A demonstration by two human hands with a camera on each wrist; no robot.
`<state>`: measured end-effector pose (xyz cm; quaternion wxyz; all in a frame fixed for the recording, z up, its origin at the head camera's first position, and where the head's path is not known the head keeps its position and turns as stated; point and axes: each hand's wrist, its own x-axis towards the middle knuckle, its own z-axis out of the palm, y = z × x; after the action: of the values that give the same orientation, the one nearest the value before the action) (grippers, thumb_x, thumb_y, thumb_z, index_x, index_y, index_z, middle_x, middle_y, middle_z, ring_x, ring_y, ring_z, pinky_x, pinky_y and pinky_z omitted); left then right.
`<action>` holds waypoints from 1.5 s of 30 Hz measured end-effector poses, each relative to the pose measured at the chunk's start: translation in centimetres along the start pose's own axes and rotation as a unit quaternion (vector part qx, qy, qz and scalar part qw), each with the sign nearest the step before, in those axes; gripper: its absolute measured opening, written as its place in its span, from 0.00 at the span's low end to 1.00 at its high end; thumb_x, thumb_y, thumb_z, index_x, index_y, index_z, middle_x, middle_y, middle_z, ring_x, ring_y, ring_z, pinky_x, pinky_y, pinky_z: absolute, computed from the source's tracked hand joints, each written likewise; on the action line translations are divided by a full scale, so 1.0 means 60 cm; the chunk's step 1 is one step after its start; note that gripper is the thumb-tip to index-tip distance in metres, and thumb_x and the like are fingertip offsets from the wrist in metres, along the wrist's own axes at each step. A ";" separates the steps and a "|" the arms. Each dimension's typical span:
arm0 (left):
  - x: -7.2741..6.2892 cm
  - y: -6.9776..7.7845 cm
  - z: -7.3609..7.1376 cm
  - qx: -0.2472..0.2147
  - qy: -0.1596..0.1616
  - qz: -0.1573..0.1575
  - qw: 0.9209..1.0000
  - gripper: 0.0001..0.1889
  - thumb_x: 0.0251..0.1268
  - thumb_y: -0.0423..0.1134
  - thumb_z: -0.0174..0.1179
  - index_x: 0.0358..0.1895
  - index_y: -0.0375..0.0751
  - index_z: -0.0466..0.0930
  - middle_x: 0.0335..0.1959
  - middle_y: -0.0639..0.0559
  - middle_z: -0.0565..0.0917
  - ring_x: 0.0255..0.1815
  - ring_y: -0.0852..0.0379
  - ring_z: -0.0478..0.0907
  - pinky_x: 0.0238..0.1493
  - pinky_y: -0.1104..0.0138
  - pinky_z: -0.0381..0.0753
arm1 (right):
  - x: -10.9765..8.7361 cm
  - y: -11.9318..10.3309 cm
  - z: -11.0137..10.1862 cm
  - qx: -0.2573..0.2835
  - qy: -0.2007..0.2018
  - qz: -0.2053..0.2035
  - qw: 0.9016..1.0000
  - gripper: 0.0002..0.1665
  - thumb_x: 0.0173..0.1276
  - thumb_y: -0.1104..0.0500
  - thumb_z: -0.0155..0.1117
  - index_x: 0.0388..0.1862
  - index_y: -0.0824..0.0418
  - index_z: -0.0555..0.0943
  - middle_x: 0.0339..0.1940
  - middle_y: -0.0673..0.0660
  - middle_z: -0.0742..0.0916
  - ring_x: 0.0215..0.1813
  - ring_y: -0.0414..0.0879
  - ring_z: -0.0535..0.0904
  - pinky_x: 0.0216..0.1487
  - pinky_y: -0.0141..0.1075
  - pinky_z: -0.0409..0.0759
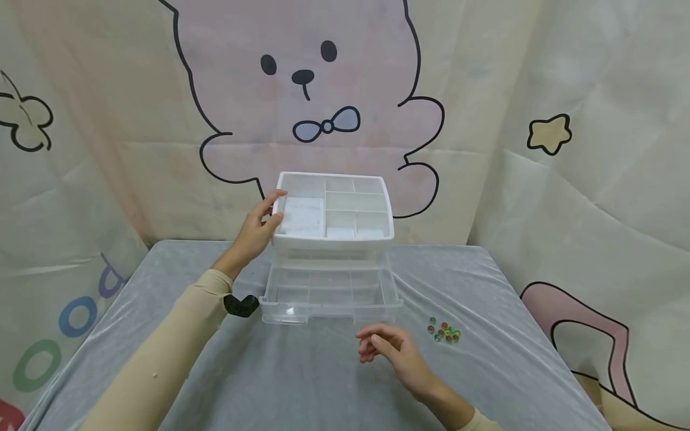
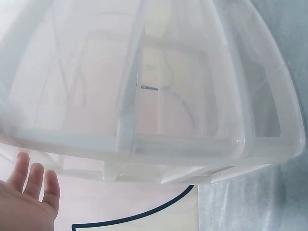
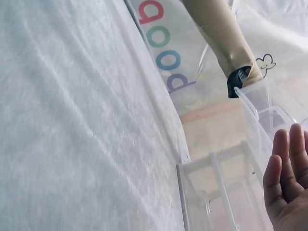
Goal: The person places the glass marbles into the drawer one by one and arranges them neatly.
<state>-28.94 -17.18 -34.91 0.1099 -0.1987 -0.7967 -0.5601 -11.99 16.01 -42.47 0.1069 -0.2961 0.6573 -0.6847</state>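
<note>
A storage box with a white compartment tray (image 1: 358, 202) on top stands near the back of the table. Below the tray, a clear drawer (image 1: 330, 312) divided into compartments sticks out toward me. My left hand (image 1: 253, 230) rests at the tray's left rim, its fingertips on the edge. In the left wrist view the fingers (image 2: 33, 180) of that hand are straight beside the translucent box. Before the drawer's front right corner, my right hand (image 1: 399, 356) hovers with loosely bent fingers, holding nothing. Right of the drawer lie several small coloured glass marbles (image 1: 444, 331).
A grey cloth (image 1: 302, 383) covers the table. Printed curtains with a bear (image 1: 302, 126) hang close behind the box and along both sides. A black strap-like piece (image 1: 241, 306) hangs from the left sleeve, close to the drawer's left corner.
</note>
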 end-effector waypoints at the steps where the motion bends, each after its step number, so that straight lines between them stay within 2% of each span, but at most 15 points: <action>1: 0.000 0.000 0.000 0.000 0.000 0.000 1.000 0.26 0.79 0.36 0.45 0.78 0.44 0.60 0.77 0.38 0.61 0.62 0.43 0.66 0.57 0.54 0.67 | -0.002 -0.001 -0.004 -0.003 -0.003 -0.006 1.000 0.18 0.82 0.66 0.43 0.53 0.76 0.78 0.38 0.44 0.86 0.39 0.37 0.86 0.44 0.35 0.84; 6: 0.000 0.001 0.000 -0.002 0.003 0.000 1.000 0.27 0.79 0.36 0.45 0.78 0.46 0.60 0.77 0.40 0.61 0.63 0.44 0.66 0.56 0.54 0.67 | -0.011 -0.005 -0.028 -0.015 -0.033 -0.001 0.999 0.17 0.81 0.67 0.43 0.55 0.72 0.79 0.41 0.45 0.86 0.42 0.37 0.86 0.46 0.35 0.84; 11: -0.001 0.005 0.001 0.004 0.003 -0.003 1.000 0.27 0.79 0.35 0.45 0.78 0.44 0.59 0.78 0.40 0.60 0.64 0.42 0.66 0.57 0.53 0.68 | -0.017 -0.010 -0.057 -0.028 -0.088 0.000 0.996 0.18 0.80 0.69 0.44 0.59 0.71 0.79 0.45 0.51 0.87 0.46 0.39 0.86 0.50 0.37 0.84; 14: -0.004 0.019 0.002 0.006 0.000 -0.008 1.000 0.27 0.79 0.33 0.44 0.78 0.40 0.58 0.78 0.37 0.58 0.66 0.39 0.65 0.59 0.50 0.67 | -0.021 -0.011 -0.074 -0.034 -0.105 -0.003 0.994 0.18 0.79 0.70 0.44 0.60 0.73 0.78 0.46 0.51 0.87 0.48 0.39 0.86 0.52 0.37 0.84; 20: -0.018 0.063 0.002 0.007 -0.006 -0.012 1.000 0.27 0.78 0.31 0.43 0.77 0.33 0.57 0.78 0.32 0.58 0.67 0.35 0.65 0.61 0.48 0.67 | -0.027 -0.008 -0.108 -0.054 -0.129 0.012 0.990 0.19 0.78 0.71 0.45 0.61 0.79 0.75 0.52 0.45 0.87 0.52 0.38 0.86 0.56 0.37 0.83; 25: -0.021 0.071 0.001 0.006 -0.003 -0.011 1.000 0.26 0.78 0.31 0.44 0.76 0.32 0.58 0.77 0.31 0.59 0.67 0.33 0.64 0.60 0.50 0.66 | -0.034 -0.002 -0.139 -0.081 -0.143 0.038 0.986 0.19 0.78 0.71 0.47 0.62 0.78 0.75 0.57 0.47 0.87 0.53 0.42 0.86 0.56 0.38 0.83; 31: -0.023 0.072 0.002 0.009 -0.003 -0.011 1.000 0.26 0.78 0.31 0.44 0.76 0.32 0.59 0.76 0.29 0.60 0.67 0.35 0.65 0.59 0.53 0.67 | -0.045 0.010 -0.178 -0.097 -0.131 0.068 0.984 0.19 0.76 0.70 0.52 0.61 0.80 0.74 0.56 0.48 0.88 0.54 0.46 0.85 0.54 0.35 0.83; 38: -0.020 0.066 0.002 0.008 -0.001 -0.007 1.000 0.26 0.77 0.31 0.44 0.75 0.32 0.60 0.75 0.29 0.61 0.65 0.36 0.66 0.57 0.55 0.68 | -0.055 0.010 -0.219 -0.122 -0.097 0.109 0.982 0.19 0.76 0.69 0.53 0.63 0.75 0.75 0.56 0.47 0.87 0.55 0.45 0.85 0.55 0.34 0.82; 42: -0.012 0.042 0.002 0.007 -0.004 -0.005 1.000 0.26 0.78 0.32 0.44 0.77 0.34 0.59 0.74 0.30 0.62 0.63 0.37 0.66 0.55 0.54 0.66 | -0.061 0.005 -0.240 -0.140 -0.078 0.118 0.980 0.20 0.77 0.68 0.52 0.64 0.73 0.75 0.56 0.46 0.87 0.55 0.44 0.84 0.55 0.34 0.82; 45: -0.004 0.019 0.001 0.011 -0.006 -0.003 1.000 0.27 0.79 0.34 0.44 0.78 0.38 0.58 0.73 0.32 0.63 0.61 0.40 0.65 0.53 0.54 0.64 | -0.066 0.007 -0.257 -0.151 -0.059 0.105 0.981 0.19 0.77 0.68 0.52 0.64 0.73 0.75 0.56 0.44 0.86 0.55 0.42 0.85 0.55 0.34 0.83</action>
<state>-28.23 -16.83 -34.09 0.1052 -0.1988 -0.8038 -0.5507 -17.33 30.99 -43.30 0.1705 -0.2781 0.7731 -0.5440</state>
